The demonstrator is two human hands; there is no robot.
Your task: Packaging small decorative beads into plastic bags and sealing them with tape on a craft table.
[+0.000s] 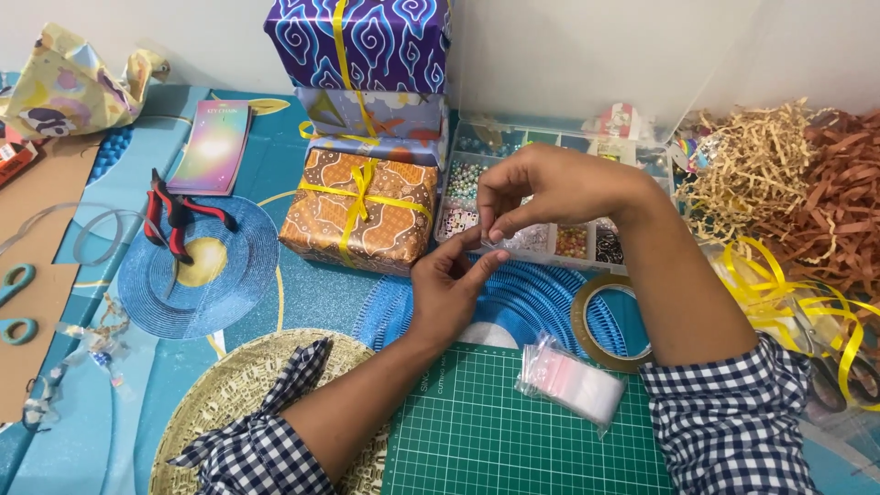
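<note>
1. Holding position: both hands meet above the blue patterned mat, fingertips pinched on one small clear item [496,234], too small to identify; it may be a tiny plastic bag.
2. Far left of the grip: red-handled pliers [174,215] lie untouched, and teal scissors [14,302] rest at the edge.
3. Just left of the grip: three wrapped gift boxes [359,209], each tied with yellow ribbon, appear finished.
4. Left hand [449,289]: fingers narrow, tips raised to the clear item from below.
5. Right hand [541,188]: thumb and forefinger closed on the same item from above.
6. Behind the grip: an open bead organiser [573,240].
7. Below the grip: a stack of small clear bags [573,380] on the green cutting mat [486,440], apparently unused.
8. Right of the grip: a tape roll [607,323], then shredded paper [779,174].
</note>
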